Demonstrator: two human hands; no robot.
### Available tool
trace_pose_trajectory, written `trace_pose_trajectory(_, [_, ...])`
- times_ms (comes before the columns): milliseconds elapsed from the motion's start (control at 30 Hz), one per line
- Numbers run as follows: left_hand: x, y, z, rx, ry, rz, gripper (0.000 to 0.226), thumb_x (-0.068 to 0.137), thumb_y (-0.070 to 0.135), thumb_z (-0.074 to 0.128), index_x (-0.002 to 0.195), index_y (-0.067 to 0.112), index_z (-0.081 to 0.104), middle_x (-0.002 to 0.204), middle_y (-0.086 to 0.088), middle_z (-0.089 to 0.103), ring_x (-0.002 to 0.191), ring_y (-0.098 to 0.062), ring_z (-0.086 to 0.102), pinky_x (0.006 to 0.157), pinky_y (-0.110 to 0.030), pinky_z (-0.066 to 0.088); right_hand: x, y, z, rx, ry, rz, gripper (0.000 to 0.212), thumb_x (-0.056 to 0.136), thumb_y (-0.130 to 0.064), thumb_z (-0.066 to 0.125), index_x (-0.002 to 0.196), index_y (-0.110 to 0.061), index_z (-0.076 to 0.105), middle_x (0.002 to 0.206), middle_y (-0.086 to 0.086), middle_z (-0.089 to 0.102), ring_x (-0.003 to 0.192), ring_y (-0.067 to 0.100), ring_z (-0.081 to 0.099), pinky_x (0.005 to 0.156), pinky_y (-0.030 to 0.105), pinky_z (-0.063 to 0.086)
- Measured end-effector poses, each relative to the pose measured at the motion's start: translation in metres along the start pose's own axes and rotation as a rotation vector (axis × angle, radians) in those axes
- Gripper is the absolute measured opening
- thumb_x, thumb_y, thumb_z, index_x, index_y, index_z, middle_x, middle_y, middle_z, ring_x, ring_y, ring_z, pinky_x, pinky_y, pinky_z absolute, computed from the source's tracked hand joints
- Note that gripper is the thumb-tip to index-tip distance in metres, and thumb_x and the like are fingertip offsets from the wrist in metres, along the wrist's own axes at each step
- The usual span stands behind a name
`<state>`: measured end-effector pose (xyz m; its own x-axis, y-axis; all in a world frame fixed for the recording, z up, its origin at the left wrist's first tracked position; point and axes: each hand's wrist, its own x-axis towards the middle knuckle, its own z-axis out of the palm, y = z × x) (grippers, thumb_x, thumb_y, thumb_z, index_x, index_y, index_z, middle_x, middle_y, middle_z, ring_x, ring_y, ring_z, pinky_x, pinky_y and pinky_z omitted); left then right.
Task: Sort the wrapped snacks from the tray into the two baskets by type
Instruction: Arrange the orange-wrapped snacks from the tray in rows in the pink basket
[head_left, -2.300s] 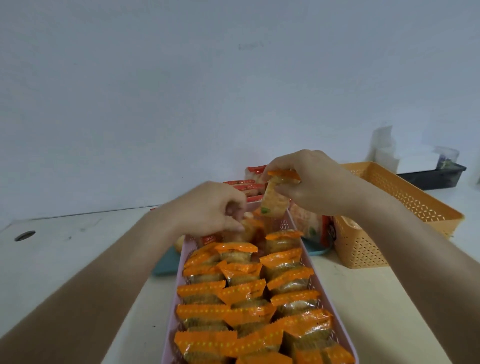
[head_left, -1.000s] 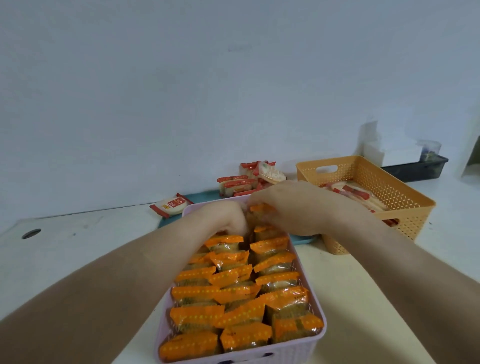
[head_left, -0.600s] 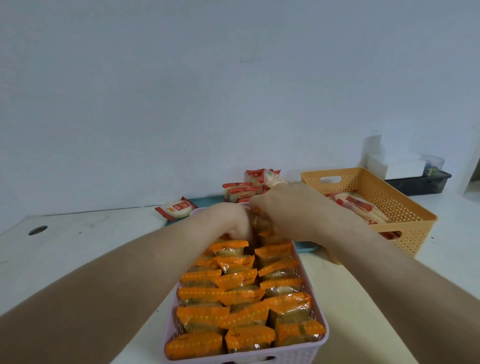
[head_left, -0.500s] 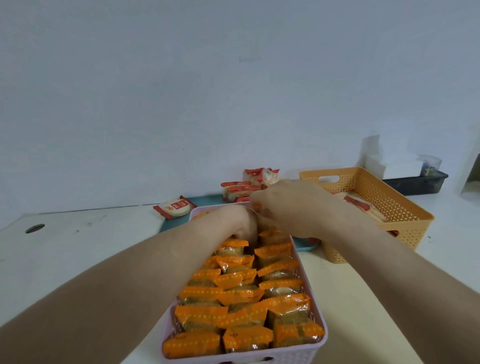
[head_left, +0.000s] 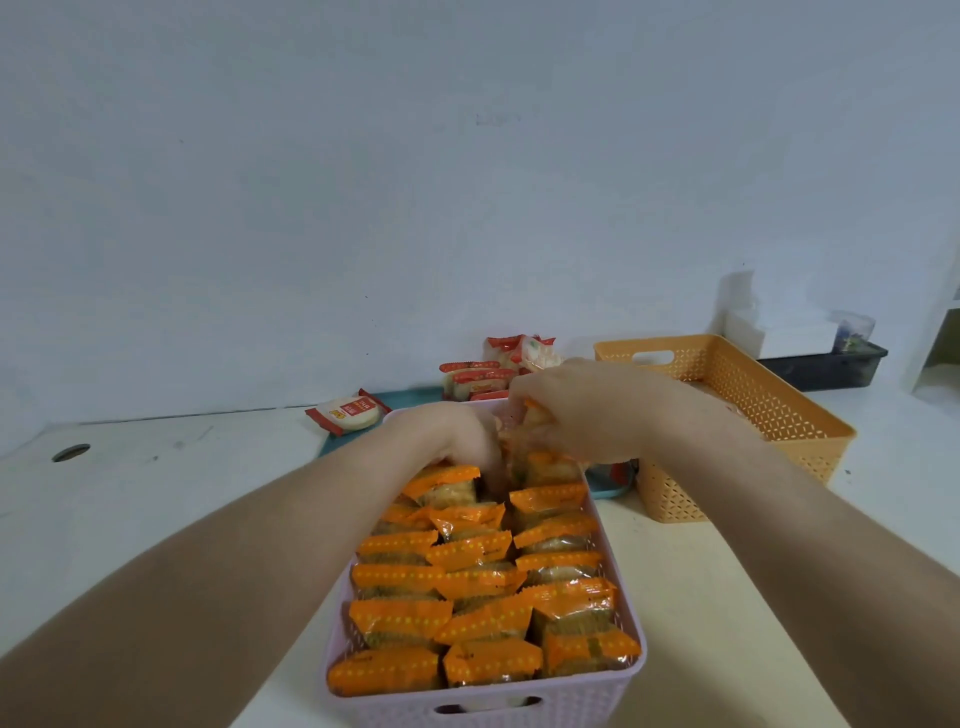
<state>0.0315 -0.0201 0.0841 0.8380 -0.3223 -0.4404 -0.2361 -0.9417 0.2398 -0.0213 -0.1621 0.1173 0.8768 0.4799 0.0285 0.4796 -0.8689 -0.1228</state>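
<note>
Pink basket (head_left: 587, 701) nearest, packed rows of orange-wrapped snacks (head_left: 470, 553); left hand (head_left: 447, 436) fingers pressed into far row, grip hidden; right hand (head_left: 582, 410) pinching orange packet (head_left: 535, 410) over far end. Risk: tight rows, packet may pop out, slip. Beyond: teal tray (head_left: 405, 397) with red-wrapped snacks (head_left: 480, 376), orange basket (head_left: 779, 410)

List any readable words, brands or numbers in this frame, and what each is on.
None can be read.
Red-and-white snack: red label with yellow print, too blurred.
Red-wrapped snacks on the tray: print too small.
Orange snacks in the pink basket: only dots.
</note>
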Motion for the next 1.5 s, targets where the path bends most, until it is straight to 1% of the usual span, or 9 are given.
trace_pose_trajectory(100, [-0.007, -0.013, 0.0, -0.189, 0.121, 0.027, 0.032, 0.075, 0.024, 0.078, 0.104, 0.03, 0.066, 0.091, 0.007, 0.069, 0.089, -0.014, 0.064, 0.077, -0.028, 0.05, 0.001, 0.002, 0.0, -0.019, 0.019, 0.024, 0.019, 0.096, -0.025, 0.051, 0.113, -0.029, 0.058, 0.098, -0.008, 0.053, 0.09, 0.012, 0.052, 0.056, 0.016, 0.032])
trace_pose_trajectory(300, [-0.024, -0.025, -0.006, -0.336, 0.332, 0.117, 0.039, 0.072, 0.02, 0.079, 0.103, 0.032, 0.058, 0.095, 0.004, 0.065, 0.087, -0.016, 0.064, 0.07, -0.032, 0.055, 0.014, 0.0, 0.009, -0.084, -0.063, 0.045, 0.022, 0.093, -0.029, 0.058, 0.113, -0.022, 0.063, 0.108, 0.0, 0.064, 0.094, 0.018, 0.06, 0.07, 0.023, 0.048])
trace_pose_trajectory(533, [-0.033, -0.04, 0.0, -0.463, 0.194, 0.271, 0.05, 0.081, 0.023, 0.07, 0.124, 0.04, 0.052, 0.108, 0.006, 0.068, 0.1, -0.014, 0.065, 0.093, -0.04, 0.053, 0.015, 0.0, 0.005, 0.163, -0.009, 0.039, 0.054, 0.088, -0.054, 0.057, 0.135, -0.031, 0.045, 0.126, -0.005, 0.056, 0.106, 0.012, 0.052, 0.092, 0.032, 0.047])
trace_pose_trajectory(700, [-0.035, -0.042, 0.005, -0.623, 0.218, 0.339, 0.05, 0.082, 0.006, 0.064, 0.118, 0.04, 0.055, 0.126, 0.007, 0.06, 0.11, -0.014, 0.063, 0.094, -0.043, 0.053, 0.028, -0.005, 0.012, 0.04, 0.148, 0.001, 0.037, 0.091, -0.031, 0.059, 0.128, -0.027, 0.055, 0.114, -0.002, 0.063, 0.1, 0.016, 0.056, 0.087, 0.033, 0.051])
trace_pose_trajectory(867, [-0.049, -0.055, 0.001, -0.275, 0.419, 0.23, 0.041, 0.085, 0.017, 0.07, 0.122, 0.03, 0.057, 0.121, 0.007, 0.065, 0.101, -0.01, 0.066, 0.085, -0.035, 0.058, 0.031, -0.003, 0.024, 0.096, 0.015, -0.01, 0.034, 0.096, -0.044, 0.047, 0.119, -0.024, 0.062, 0.111, -0.003, 0.068, 0.092, 0.011, 0.061, 0.083, 0.028, 0.053])
trace_pose_trajectory(1000, [-0.059, -0.057, -0.003, 0.02, 0.305, 0.242, 0.021, 0.088, 0.036, 0.065, 0.108, 0.031, 0.071, 0.101, 0.014, 0.07, 0.092, -0.004, 0.064, 0.086, -0.032, 0.054, 0.033, -0.006, 0.022, 0.211, -0.066, -0.048, 0.056, 0.091, -0.062, 0.042, 0.122, -0.021, 0.063, 0.113, -0.005, 0.066, 0.099, 0.013, 0.061, 0.088, 0.031, 0.051])
trace_pose_trajectory(1233, [-0.045, -0.056, 0.008, 0.188, 0.51, 0.216, 0.016, 0.092, 0.024, 0.06, 0.101, 0.028, 0.073, 0.088, 0.014, 0.064, 0.082, -0.004, 0.056, 0.07, -0.019, 0.039, 0.039, -0.006, 0.031, 0.149, 0.016, -0.084, 0.014, 0.097, -0.026, 0.049, 0.086, -0.031, 0.056, 0.079, -0.011, 0.057, 0.071, 0.007, 0.054, 0.06, 0.022, 0.04])
trace_pose_trajectory(1400, [-0.053, -0.066, 0.002, 0.073, 0.775, 0.194, 0.016, 0.095, 0.021, 0.055, 0.094, 0.027, 0.069, 0.085, 0.007, 0.065, 0.079, -0.011, 0.058, 0.066, -0.024, 0.043, 0.035, -0.006, 0.028, 0.15, 0.041, -0.121, 0.024, 0.101, -0.025, 0.042, 0.117, -0.03, 0.059, 0.096, -0.014, 0.057, 0.078, 0.002, 0.052, 0.067, 0.022, 0.043])
trace_pose_trajectory(1500, [-0.055, -0.068, 0.003, 0.22, 0.68, 0.192, 0.017, 0.094, 0.02, 0.055, 0.088, 0.032, 0.065, 0.084, 0.008, 0.064, 0.079, -0.011, 0.057, 0.068, -0.025, 0.044, 0.042, -0.013, 0.038, 0.026, -0.022, -0.138, 0.029, 0.102, -0.028, 0.041, 0.124, -0.038, 0.056, 0.09, -0.018, 0.053, 0.075, 0.004, 0.051, 0.071, 0.026, 0.043])
